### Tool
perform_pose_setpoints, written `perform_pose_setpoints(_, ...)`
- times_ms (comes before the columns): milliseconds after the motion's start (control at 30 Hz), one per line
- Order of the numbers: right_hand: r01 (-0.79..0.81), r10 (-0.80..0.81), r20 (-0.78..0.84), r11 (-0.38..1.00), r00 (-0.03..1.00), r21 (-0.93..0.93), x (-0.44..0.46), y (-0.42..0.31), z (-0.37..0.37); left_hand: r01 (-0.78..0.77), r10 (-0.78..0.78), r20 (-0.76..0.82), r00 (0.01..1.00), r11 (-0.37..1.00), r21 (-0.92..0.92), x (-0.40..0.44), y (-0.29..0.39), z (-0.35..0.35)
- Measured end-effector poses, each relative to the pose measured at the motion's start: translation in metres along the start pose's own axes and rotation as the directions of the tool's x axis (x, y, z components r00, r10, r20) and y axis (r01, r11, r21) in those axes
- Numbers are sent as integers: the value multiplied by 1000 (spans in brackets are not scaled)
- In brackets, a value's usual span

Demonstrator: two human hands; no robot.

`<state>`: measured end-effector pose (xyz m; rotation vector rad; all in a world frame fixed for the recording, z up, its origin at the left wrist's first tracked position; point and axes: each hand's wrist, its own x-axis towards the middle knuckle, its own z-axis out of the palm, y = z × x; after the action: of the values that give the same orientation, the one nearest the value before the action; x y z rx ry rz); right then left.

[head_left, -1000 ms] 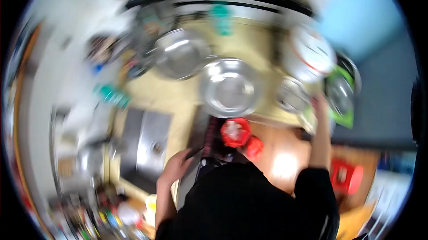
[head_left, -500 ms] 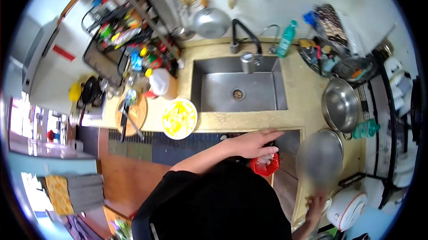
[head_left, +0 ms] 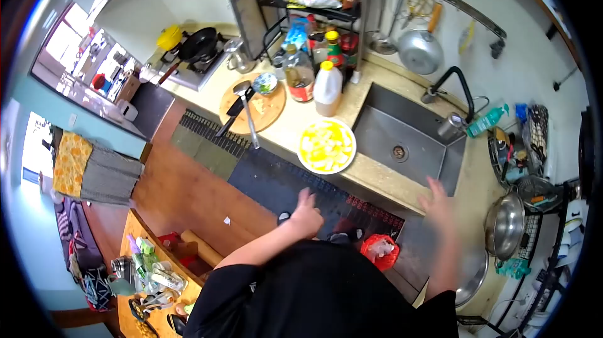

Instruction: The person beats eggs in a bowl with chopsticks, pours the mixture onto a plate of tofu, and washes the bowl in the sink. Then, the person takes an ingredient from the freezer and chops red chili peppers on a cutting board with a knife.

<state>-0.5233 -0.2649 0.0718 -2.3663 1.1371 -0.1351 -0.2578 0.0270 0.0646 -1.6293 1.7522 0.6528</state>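
A: Largest first. Layout?

B: Countertop [head_left: 370, 157] wraps round the sink [head_left: 402, 131]. Wooden cutting board [head_left: 272, 115] lies left of it, a flat base probably meant to keep utensils off the counter.

A: Two-handled steel pot [head_left: 504, 225]?

B: At the right, beside the rack; likely parked clear of the basin.

A: White bowl [head_left: 303, 161] of yellow and pale pieces [head_left: 326, 144]?

B: Upright at the counter's front edge, between board and sink. Judged: within easy reach of both.

A: Hands?

B: Left hand [head_left: 306, 219] is off the front edge, below the bowl and not touching it. Fingers partly bent, nothing seen in them; whether they touch one another, cannot tell. Right hand [head_left: 440, 203] blurred, near the sink's front corner, fingers spread apart, no object seen.

A: Smallest?

B: Ladle [head_left: 249, 112] across the board, its handle overhanging the edge, presumably for grabbing. Small patterned bowl [head_left: 266, 83] sits by its head.
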Motion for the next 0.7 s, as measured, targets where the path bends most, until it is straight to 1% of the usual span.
perform_pose_setpoints(33, 142, -143, 35, 989, 989, 35, -22, -21, 11, -38, -229, -238, 944, 641, -766, -16, -13, 46)
perform_pose_setpoints(67, 45, -88, 140, 958, 986, 284, -43, -60, 3, -275, -328, -402, 855, 370, -887, -41, -32, 69)
perform_pose_setpoints(100, -96, -31, 242, 864, 970, 494, -64, -99, -4, -281, -343, -396, 852, 338, -898, -67, -49, 91)
perform_pose_setpoints(133, -164, -28, 367, 861, 930, 482, -72, -130, -3, -191, -276, -262, 925, 261, -946, -104, -69, 94)
perform_pose_setpoints(167, -228, -25, 486, 861, 874, 455, -80, -161, -3, -314, -290, -325, 900, 87, -946, -129, -83, 111)
perform_pose_setpoints(200, -189, -162, 531, 816, 832, 546, -80, -201, 2, -428, -306, -385, 871, -83, -900, -153, -91, 134)
perform_pose_setpoints(233, -168, -292, 559, 758, 776, 630, -79, -242, 9, -522, -325, -437, 839, -253, -814, -172, -100, 161)
perform_pose_setpoints(267, -207, -451, 560, 619, 695, 757, -65, -247, 45, -580, -342, -468, 815, -487, -653, -180, -111, 196)
perform_pose_setpoints(300, -492, -527, 614, 369, 588, 788, -49, -251, 101, -582, -361, -489, 794, -683, -442, -179, -124, 236)
perform_pose_setpoints(333, -808, -654, 606, -14, 453, 590, -33, -263, 172, -581, -417, -635, 651, -811, -63, -169, -137, 275)
perform_pose_setpoints(367, -747, -414, 764, 247, 494, 617, -23, -283, 253, -502, -438, -263, 860, -626, -597, -158, -140, 308)
perform_pose_setpoints(400, -679, -134, 820, 495, 556, 542, -22, -313, 310, -116, -579, 123, 806, -359, -926, -146, -141, 334)
perform_pose_setpoints(433, -213, -242, 717, 850, 654, 481, -29, -360, 321, 403, -784, 345, 516, -133, -906, -142, -149, 351)
perform_pose_setpoints(467, 308, -387, 643, 921, 660, 238, -44, -413, 317, 207, -757, 306, 578, -227, -952, -156, -160, 361)
perform_pose_setpoints(500, 718, -519, 628, 689, 580, -93, -55, -452, 312, 15, -728, 263, 634, -328, -944, -179, -167, 369)
perform_pose_setpoints(533, 494, -544, 696, 815, 469, 303, -44, -479, 310, -185, -713, 205, 671, -428, -885, -202, -181, 372)
perform_pose_setpoints(567, 122, -609, 711, 783, 352, 610, -35, -504, 310, -357, -701, 147, 697, -518, -777, -230, -192, 377)
perform_pose_setpoints(633, -236, -661, 730, 692, 172, 682, -15, -543, 311, -634, -715, 20, 699, -633, -445, -275, -223, 390)
perform_pose_setpoints(667, -398, -605, 775, 675, 184, 622, -8, -570, 294, -710, -703, -121, 701, -671, -214, -291, -242, 399)
perform_pose_setpoints(700, -439, -606, 771, 649, 194, 621, 1, -583, 304, -728, -719, -115, 685, -675, -120, -287, -256, 427)
